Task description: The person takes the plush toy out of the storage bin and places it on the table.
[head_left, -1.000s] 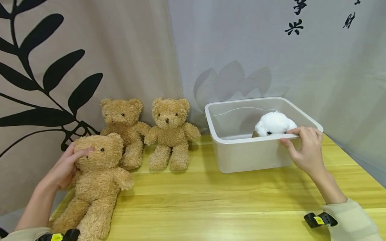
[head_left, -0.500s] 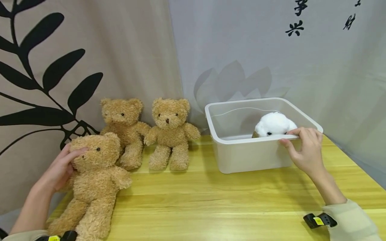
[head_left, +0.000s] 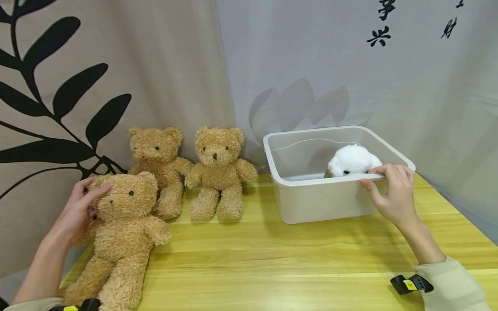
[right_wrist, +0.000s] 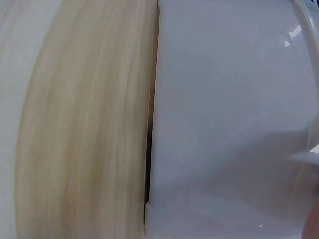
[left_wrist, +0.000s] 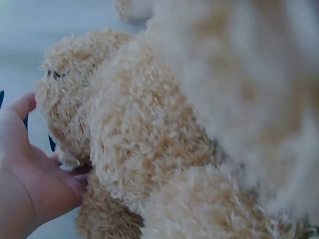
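At the table's left edge a tan teddy bear (head_left: 122, 233) faces forward, feet cut off by the frame bottom. My left hand (head_left: 74, 211) is at its head, thumb along the face's side and fingers behind. In the left wrist view the same hand (left_wrist: 30, 184) is spread, with the thumb tip beside the fur and the fingertips hidden. My right hand (head_left: 394, 194) pinches the front rim of a pale grey storage bin (head_left: 327, 198), thumb outside, fingers over the rim. Inside the bin sits a white plush toy (head_left: 354, 160), its lower part hidden by the front wall.
Two more teddy bears sit against the back curtain (head_left: 295, 52): a left one (head_left: 155, 147), partly behind the front bear, and a right one (head_left: 218, 181). The wooden table (head_left: 249, 268) has its right edge sloping past the bin.
The front bear has shifted a little left, then back right. My left thumb has moved from across its face to the head's side. My right hand and the bin have stayed put.
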`<state>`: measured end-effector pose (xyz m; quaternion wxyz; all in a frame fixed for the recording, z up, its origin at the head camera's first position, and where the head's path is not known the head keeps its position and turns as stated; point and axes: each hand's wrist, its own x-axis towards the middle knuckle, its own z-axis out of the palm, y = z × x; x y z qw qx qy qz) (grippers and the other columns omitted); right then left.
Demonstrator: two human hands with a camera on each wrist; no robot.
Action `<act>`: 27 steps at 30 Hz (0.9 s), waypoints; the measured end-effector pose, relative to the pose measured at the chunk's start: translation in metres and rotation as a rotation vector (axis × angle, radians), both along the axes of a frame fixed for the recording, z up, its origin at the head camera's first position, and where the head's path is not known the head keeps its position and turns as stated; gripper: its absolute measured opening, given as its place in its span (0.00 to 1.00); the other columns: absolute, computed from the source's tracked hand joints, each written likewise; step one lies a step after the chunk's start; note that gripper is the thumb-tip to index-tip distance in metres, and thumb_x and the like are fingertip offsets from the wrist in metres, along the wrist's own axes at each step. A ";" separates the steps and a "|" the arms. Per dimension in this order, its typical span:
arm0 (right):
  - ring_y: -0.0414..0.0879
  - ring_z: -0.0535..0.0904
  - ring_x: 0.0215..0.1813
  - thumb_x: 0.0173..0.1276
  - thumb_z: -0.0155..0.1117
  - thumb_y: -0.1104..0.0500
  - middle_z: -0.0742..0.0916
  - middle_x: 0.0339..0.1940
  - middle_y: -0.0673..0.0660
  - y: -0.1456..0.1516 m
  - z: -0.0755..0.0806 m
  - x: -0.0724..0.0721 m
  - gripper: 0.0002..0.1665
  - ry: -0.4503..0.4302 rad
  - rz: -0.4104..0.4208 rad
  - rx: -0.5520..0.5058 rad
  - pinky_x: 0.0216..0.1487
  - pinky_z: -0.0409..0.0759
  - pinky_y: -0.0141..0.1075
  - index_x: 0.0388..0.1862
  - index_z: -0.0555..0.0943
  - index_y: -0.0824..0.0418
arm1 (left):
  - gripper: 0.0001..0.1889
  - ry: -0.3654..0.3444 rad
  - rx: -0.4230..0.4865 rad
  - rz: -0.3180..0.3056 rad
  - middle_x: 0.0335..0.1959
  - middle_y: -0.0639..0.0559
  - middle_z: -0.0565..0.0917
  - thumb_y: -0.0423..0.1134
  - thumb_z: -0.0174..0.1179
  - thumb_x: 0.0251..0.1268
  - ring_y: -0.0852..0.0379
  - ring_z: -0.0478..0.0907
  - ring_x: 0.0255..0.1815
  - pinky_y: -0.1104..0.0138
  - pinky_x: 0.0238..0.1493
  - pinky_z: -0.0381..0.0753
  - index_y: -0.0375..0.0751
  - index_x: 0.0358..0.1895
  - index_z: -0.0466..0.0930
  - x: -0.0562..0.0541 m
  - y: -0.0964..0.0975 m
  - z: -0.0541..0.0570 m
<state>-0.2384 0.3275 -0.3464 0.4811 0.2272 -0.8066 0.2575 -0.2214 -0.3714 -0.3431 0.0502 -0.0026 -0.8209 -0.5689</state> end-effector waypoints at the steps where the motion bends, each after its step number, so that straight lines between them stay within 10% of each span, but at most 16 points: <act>1: 0.60 0.68 0.41 0.69 0.55 0.27 0.79 0.31 0.65 0.000 0.000 0.000 0.46 0.001 0.001 0.002 0.63 0.50 0.40 0.36 0.76 0.74 | 0.38 0.011 -0.038 0.028 0.68 0.36 0.50 0.52 0.45 0.81 0.64 0.62 0.45 0.67 0.35 0.69 0.52 0.80 0.31 0.001 0.002 0.001; 14: 0.62 0.68 0.40 0.67 0.56 0.26 0.79 0.30 0.65 -0.001 -0.002 -0.001 0.47 0.025 0.008 -0.024 0.62 0.51 0.41 0.36 0.76 0.73 | 0.24 0.098 -0.163 0.429 0.49 0.67 0.65 0.49 0.54 0.75 0.57 0.69 0.52 0.71 0.44 0.69 0.54 0.69 0.59 0.012 0.038 0.037; 27: 0.62 0.69 0.40 0.66 0.56 0.25 0.80 0.31 0.66 -0.001 -0.002 -0.001 0.47 0.034 0.010 -0.030 0.62 0.52 0.42 0.35 0.76 0.73 | 0.24 0.293 -0.219 0.343 0.51 0.70 0.67 0.46 0.55 0.76 0.66 0.67 0.54 0.70 0.49 0.68 0.51 0.70 0.63 0.023 0.093 0.068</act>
